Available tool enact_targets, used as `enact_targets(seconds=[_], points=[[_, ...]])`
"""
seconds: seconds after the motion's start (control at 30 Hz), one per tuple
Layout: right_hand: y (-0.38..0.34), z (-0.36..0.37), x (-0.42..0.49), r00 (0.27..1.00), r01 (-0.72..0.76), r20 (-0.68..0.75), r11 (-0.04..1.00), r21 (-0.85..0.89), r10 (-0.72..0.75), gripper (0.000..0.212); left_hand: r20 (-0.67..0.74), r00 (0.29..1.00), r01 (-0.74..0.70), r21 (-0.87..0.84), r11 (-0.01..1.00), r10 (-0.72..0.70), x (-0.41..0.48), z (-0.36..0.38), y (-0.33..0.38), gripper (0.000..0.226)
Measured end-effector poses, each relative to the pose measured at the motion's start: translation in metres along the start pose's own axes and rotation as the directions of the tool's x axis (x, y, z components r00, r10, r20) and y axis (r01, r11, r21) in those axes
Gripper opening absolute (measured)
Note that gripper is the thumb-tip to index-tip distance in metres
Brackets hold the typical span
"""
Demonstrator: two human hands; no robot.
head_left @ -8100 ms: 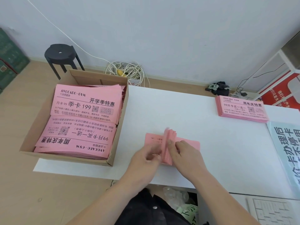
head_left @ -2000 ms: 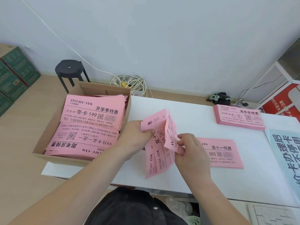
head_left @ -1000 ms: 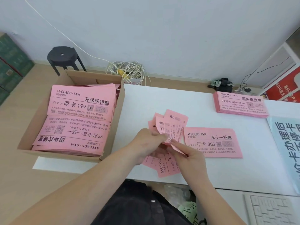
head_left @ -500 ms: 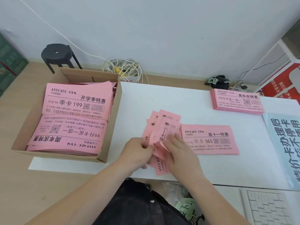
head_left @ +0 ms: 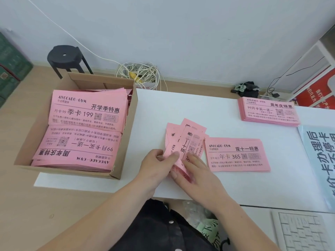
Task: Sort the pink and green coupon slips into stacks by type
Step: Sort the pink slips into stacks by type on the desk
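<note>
A fan of pink slips, printed in black with Chinese headings and QR codes, lies splayed on the white counter. The left hand pinches its edge, thumb on top. The right hand grasps its near end. Just right of the fingers lies a neat pink stack headed 双十一特惠.

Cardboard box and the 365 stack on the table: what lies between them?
Head view: a strip of bare white table, then the fanned pink slips, held by the left hand and right hand, reaching the 365 stack.
</note>
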State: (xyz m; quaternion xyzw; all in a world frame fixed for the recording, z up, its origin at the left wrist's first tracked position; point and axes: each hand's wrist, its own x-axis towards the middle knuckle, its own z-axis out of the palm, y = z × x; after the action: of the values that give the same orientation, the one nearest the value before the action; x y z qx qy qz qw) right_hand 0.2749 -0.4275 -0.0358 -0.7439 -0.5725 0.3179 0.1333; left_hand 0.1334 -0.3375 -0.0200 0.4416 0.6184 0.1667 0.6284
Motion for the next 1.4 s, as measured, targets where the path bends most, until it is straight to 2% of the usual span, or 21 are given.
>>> enact_targets(seconds=[0.07, 0.1, 0.17, 0.27, 0.33, 0.37, 0.47, 0.53, 0.63, 0.7, 0.77, 0.83, 0.9, 0.97, 1.07, 1.17, 1.4], points=[[0.000, -0.001, 0.000, 1.000, 0.023, 0.013, 1.000, 0.018, -0.023, 0.043, 0.025, 1.000, 0.002, 0.006, 1.000, -0.002, 0.002, 0.000, 0.001, 0.046], [-0.002, -0.002, -0.002, 0.999, 0.021, 0.040, 1.000, 0.017, -0.022, 0.042, 0.029, 1.000, 0.000, 0.037, 0.999, -0.001, 0.003, -0.001, 0.002, 0.053], [-0.005, -0.004, -0.005, 0.996, 0.022, 0.088, 1.000, 0.020, -0.024, 0.042, 0.032, 0.999, -0.015, 0.090, 0.996, 0.013, 0.006, -0.003, 0.001, 0.052], [-0.011, -0.008, -0.004, 0.991, 0.111, 0.043, 0.966, 0.232, -0.124, 0.035, 0.056, 0.994, -0.107, 0.227, 0.968, 0.097, 0.007, -0.005, -0.001, 0.012], [-0.009, -0.005, -0.002, 0.998, 0.019, 0.042, 0.915, 0.402, -0.040, 0.045, 0.080, 0.981, -0.196, 0.373, 0.907, 0.179, 0.007, -0.009, -0.002, 0.019], [-0.006, -0.003, 0.000, 1.000, -0.016, 0.013, 0.902, 0.432, 0.011, 0.047, 0.093, 0.970, -0.243, 0.427, 0.871, 0.224, 0.006, -0.013, -0.001, 0.024], [0.000, -0.005, 0.012, 0.975, 0.041, -0.216, 0.923, 0.382, 0.046, 0.052, 0.117, 0.921, -0.362, 0.610, 0.705, 0.372, 0.006, -0.030, 0.009, 0.027], [-0.003, -0.021, 0.020, 0.937, 0.054, -0.343, 0.942, 0.332, 0.068, 0.075, 0.143, 0.872, -0.420, 0.709, 0.567, 0.468, 0.003, -0.043, 0.022, 0.025], [-0.009, -0.053, 0.034, 0.898, 0.061, -0.428, 0.933, 0.356, 0.104, 0.104, 0.176, 0.806, -0.479, 0.753, 0.450, 0.565, -0.006, -0.057, 0.044, 0.023], [-0.014, -0.069, 0.041, 0.901, 0.083, -0.422, 0.912, 0.402, 0.104, 0.100, 0.176, 0.786, -0.492, 0.759, 0.427, 0.593, -0.011, -0.064, 0.053, 0.021], [-0.016, -0.077, 0.044, 0.923, 0.085, -0.377, 0.911, 0.404, 0.081, 0.082, 0.171, 0.786, -0.490, 0.758, 0.431, 0.594, -0.012, -0.066, 0.050, 0.018], [-0.015, -0.076, 0.045, 0.941, 0.088, -0.337, 0.951, 0.297, 0.018, 0.063, 0.178, 0.803, -0.482, 0.754, 0.445, 0.569, -0.013, -0.066, 0.039, 0.017], [-0.010, -0.065, 0.047, 0.948, 0.091, -0.319, 0.972, 0.217, -0.017, 0.054, 0.200, 0.806, -0.477, 0.778, 0.410, 0.557, -0.013, -0.064, 0.028, 0.027], [-0.007, -0.053, 0.044, 0.951, 0.066, -0.309, 0.965, 0.254, 0.017, 0.052, 0.221, 0.805, -0.482, 0.785, 0.390, 0.551, -0.010, -0.063, 0.021, 0.039], [-0.005, -0.038, 0.038, 0.934, 0.086, -0.355, 0.949, 0.303, 0.028, 0.049, 0.257, 0.826, -0.477, 0.793, 0.379, 0.502, -0.008, -0.061, 0.015, 0.042], [-0.003, -0.029, 0.036, 0.916, 0.097, -0.397, 0.929, 0.358, 0.057, 0.049, 0.278, 0.850, -0.446, 0.833, 0.329, 0.448, -0.004, -0.059, 0.012, 0.031], [-0.011, -0.025, 0.043, 0.940, 0.044, -0.307, 0.837, 0.545, 0.151, 0.054, 0.316, 0.851, -0.459, 0.836, 0.302, 0.419, -0.001, -0.043, 0.014, 0.018]])
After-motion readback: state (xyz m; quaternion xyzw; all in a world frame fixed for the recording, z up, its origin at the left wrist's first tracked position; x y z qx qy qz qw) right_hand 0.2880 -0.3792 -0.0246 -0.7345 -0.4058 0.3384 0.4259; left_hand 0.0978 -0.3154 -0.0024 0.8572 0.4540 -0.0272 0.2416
